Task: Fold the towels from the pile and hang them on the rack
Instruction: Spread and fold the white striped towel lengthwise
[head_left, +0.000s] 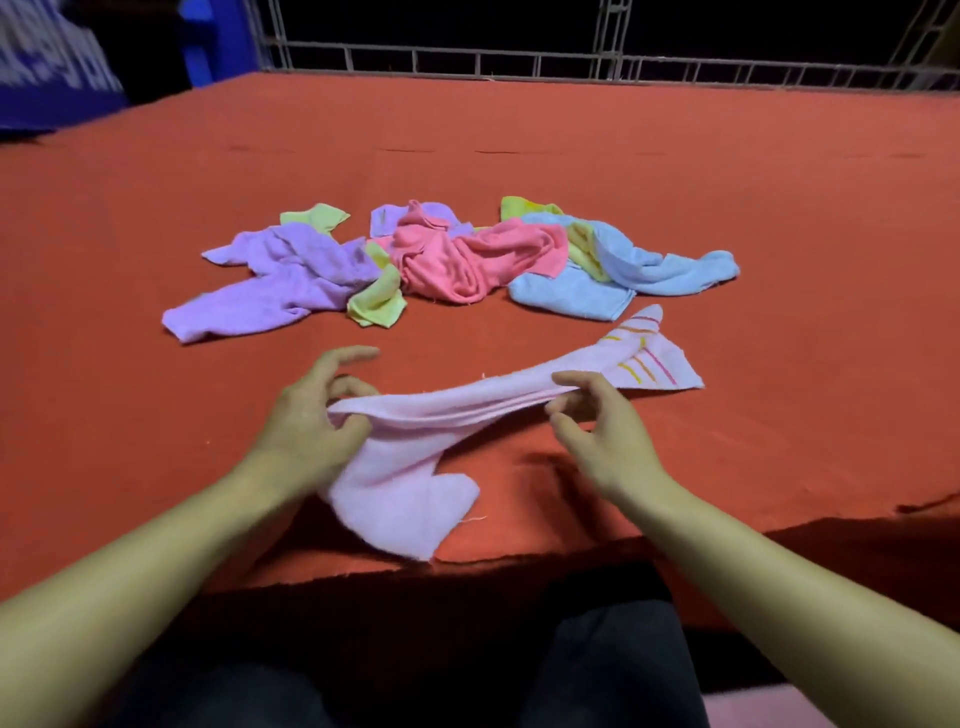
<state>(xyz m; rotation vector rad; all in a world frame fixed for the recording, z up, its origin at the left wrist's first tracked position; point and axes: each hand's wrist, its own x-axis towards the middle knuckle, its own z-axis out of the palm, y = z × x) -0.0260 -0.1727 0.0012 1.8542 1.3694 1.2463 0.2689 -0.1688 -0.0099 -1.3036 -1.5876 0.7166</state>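
A pale pink towel (415, 467) with orange and yellow stripes at its far end stretches between my hands, just above the red table (519, 130). My left hand (306, 415) pinches its left part between thumb and fingers, and a flap hangs below. My right hand (597, 421) pinches the upper edge further right; the striped end lies on the cloth beyond it. Behind lies the pile: purple towels (280, 280), a crumpled pink one (457, 260), light blue ones (623, 270) and yellow-green ones (376, 301).
A white metal railing (519, 57) runs along the table's far edge. Something blue (57, 78) stands at the far left. The table's near edge crosses just below the towel, with my dark-trousered legs (597, 675) under it.
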